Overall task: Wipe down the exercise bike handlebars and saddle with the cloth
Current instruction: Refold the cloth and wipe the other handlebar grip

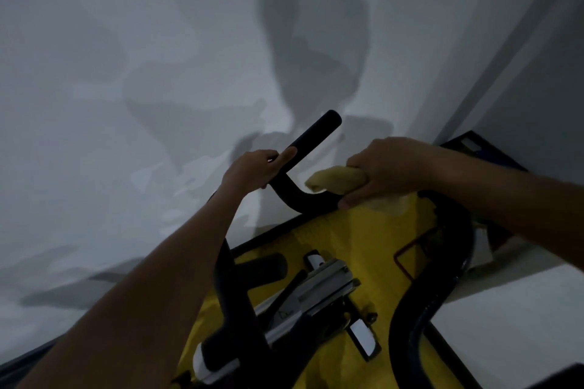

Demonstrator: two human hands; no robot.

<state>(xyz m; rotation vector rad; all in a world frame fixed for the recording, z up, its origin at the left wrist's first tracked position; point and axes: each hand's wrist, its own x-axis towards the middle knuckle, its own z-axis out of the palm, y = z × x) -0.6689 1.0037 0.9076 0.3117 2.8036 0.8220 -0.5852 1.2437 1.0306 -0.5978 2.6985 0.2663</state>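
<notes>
Fingers of my left hand [252, 167] curl round the handlebars [311, 139] to steady them, while my right hand [385, 169] clenches the bunched cloth [331, 180] against the bend for wiping.

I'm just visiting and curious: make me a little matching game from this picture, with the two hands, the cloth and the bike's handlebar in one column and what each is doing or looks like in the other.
Column one:
1. left hand
2. right hand
3. pale yellow rolled cloth
4. black curved tubular handlebar

Column two:
A. sticks out of a fist, over the bar's bend
B. points up towards the white wall
C. grips the bare bar
D. grips the cloth

Pairs: 1-C, 2-D, 3-A, 4-B
</notes>
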